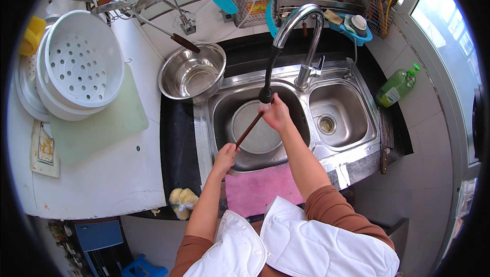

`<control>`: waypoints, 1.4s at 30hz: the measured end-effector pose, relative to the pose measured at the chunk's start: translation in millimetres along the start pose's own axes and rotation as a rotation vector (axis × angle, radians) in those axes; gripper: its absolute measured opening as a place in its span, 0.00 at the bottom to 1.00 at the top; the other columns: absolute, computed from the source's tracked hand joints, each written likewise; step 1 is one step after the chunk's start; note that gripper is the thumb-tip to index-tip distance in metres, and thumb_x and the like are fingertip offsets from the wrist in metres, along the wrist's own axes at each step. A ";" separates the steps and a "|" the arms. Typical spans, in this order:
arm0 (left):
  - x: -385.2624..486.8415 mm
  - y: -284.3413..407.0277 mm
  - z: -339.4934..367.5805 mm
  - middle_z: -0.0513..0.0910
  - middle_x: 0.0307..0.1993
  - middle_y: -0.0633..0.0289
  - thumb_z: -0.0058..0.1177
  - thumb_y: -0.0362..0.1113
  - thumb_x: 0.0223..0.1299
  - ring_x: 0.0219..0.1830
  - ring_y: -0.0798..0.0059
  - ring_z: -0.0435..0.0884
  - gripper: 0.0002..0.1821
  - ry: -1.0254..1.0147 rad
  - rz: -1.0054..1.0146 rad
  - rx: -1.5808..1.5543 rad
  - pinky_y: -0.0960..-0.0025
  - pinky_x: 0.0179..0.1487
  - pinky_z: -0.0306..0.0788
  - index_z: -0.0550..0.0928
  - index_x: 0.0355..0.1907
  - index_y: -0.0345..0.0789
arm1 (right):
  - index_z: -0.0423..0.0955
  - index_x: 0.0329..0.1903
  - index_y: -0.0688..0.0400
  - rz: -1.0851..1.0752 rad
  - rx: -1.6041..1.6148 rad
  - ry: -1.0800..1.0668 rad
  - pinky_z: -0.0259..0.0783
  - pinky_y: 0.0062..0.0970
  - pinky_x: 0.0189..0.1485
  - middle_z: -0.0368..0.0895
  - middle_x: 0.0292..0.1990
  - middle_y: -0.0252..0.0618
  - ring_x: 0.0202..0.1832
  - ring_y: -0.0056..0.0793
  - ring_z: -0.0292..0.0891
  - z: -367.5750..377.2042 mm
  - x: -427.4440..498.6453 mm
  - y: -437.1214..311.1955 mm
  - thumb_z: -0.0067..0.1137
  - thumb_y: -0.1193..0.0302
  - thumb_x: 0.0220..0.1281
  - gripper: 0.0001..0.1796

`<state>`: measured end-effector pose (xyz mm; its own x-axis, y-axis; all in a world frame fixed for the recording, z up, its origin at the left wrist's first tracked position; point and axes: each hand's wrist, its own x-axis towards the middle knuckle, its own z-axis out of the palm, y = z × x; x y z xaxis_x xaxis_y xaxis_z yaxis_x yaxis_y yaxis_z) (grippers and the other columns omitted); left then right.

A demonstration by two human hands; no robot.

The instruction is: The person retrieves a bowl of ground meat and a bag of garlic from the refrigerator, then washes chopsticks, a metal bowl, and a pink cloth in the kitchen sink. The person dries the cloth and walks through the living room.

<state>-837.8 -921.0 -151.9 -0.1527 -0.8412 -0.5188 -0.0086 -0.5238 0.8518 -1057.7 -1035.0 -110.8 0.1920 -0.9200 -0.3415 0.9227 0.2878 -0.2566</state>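
My left hand (225,159) grips the lower end of a thin dark brown stick (249,130), perhaps chopsticks, held slantwise over the larger sink basin. At its upper end is my right hand (275,113), directly under the black spray head (266,95) of the chrome faucet (298,12); what its fingers close on is partly hidden, and water seems to run there. Below the hands, a round greyish pan or lid (252,120) lies in the basin (296,108). A pink cloth (260,189) hangs over the front edge.
A steel bowl (192,72) stands left of the sink, white colanders (80,58) and a pale green board (126,124) farther left. Right are a small basin (338,124), a cleaver (384,139) and a green soap bottle (396,87). A bag of yellowish food (183,202) sits at the front edge.
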 end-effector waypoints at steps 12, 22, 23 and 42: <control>4.8 -0.9 -3.8 0.76 0.24 0.65 0.46 0.40 0.66 0.26 0.76 0.73 0.12 0.193 0.314 0.305 0.71 0.31 0.68 0.80 0.40 0.36 | 0.67 0.41 0.60 -0.101 -0.787 0.002 0.75 0.31 0.38 0.76 0.33 0.42 0.33 0.30 0.77 -6.3 4.4 1.5 0.36 0.59 0.72 0.17; 18.2 49.5 2.9 0.80 0.33 0.61 0.53 0.35 0.56 0.43 0.62 0.77 0.09 0.268 0.707 1.025 0.52 0.60 0.59 0.80 0.40 0.42 | 0.67 0.43 0.65 0.078 -1.103 -0.050 0.76 0.25 0.33 0.82 0.33 0.48 0.30 0.31 0.81 -21.6 -16.3 -2.6 0.36 0.54 0.72 0.24; 21.5 51.4 0.1 0.80 0.33 0.61 0.53 0.35 0.56 0.43 0.62 0.77 0.09 0.329 0.703 1.079 0.51 0.60 0.59 0.81 0.40 0.42 | 0.67 0.44 0.65 0.089 -1.074 -0.013 0.76 0.25 0.33 0.82 0.33 0.48 0.30 0.32 0.81 -24.4 -16.0 7.0 0.36 0.54 0.72 0.24; 29.8 42.9 -61.1 0.72 0.57 0.58 0.53 0.30 0.51 0.62 0.56 0.65 0.12 0.628 0.561 1.294 0.51 0.68 0.53 0.82 0.41 0.40 | 0.67 0.55 0.64 -0.616 -1.926 0.484 0.69 0.40 0.52 0.77 0.46 0.54 0.48 0.51 0.74 -145.6 -9.4 25.1 0.51 0.72 0.57 0.22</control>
<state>-782.3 -976.8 -135.3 -0.0052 -0.9766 0.2152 -0.9670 0.0598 0.2479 -1085.0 -980.4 -245.6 -0.3144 -0.9471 0.0648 -0.6918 0.1819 -0.6988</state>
